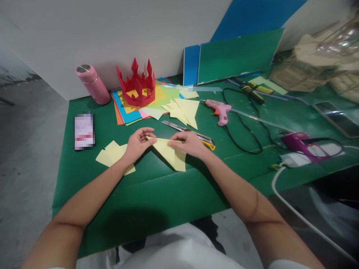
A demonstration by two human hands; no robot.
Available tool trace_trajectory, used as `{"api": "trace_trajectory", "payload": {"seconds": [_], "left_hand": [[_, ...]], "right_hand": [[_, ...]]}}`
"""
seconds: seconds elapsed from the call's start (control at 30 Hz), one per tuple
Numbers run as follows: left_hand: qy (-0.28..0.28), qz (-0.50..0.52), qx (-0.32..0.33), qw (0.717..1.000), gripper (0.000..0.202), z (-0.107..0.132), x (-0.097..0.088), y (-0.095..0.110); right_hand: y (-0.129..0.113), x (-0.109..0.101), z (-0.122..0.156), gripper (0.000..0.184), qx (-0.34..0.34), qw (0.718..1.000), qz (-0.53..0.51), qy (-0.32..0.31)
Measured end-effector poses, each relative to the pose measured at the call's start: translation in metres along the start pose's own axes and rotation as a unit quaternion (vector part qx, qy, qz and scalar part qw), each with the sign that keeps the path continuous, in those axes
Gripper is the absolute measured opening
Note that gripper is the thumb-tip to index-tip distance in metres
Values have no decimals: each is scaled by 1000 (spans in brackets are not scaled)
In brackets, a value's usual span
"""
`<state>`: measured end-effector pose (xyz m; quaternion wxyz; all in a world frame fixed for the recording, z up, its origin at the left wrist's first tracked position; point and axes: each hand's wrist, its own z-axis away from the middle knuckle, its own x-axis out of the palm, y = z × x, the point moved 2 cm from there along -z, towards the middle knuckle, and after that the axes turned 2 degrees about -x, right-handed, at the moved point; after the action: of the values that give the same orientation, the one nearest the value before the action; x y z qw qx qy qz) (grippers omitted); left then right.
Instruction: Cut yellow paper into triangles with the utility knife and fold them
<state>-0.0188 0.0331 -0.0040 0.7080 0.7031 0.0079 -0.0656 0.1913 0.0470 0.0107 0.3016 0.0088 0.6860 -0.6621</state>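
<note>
Between my hands is a folded sheet of pale yellow paper (171, 155), roughly a triangle, held just over the green table. My left hand (141, 143) pinches its upper left corner between thumb and fingers. Along the top edge, further right, my right hand (189, 143) grips it with the thumb in front. More pale yellow paper pieces (110, 155) lie beside my left wrist, partly covered by it. Behind my right hand a utility knife (174, 126) rests on the table, its yellow-trimmed handle partly hidden.
A red paper crown (138, 87) stands on coloured sheets (127, 116), with yellow folded pieces (186, 110) beside it. Left are a pink bottle (94, 86) and a blurred-out phone (84, 130). Right lie a pink glue gun (220, 110), its black cord, pliers (252, 91) and a power strip (297, 160).
</note>
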Motion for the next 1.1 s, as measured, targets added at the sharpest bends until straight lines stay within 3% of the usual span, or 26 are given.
{"api": "trace_trajectory", "payload": {"seconds": [0.27,0.5,1.1], "left_hand": [[9,0,-15,1000,40,-2,-4,-6],[58,74,-40,995,36,-2,-4,0],[83,105,-52,990,33,-1,-3,6]], "right_hand": [[-1,-2,-1,19,23,999,-9,42],[0,-1,-2,20,14,999,-7,44],[0,0,-1,15,13,998,-35,45]]}}
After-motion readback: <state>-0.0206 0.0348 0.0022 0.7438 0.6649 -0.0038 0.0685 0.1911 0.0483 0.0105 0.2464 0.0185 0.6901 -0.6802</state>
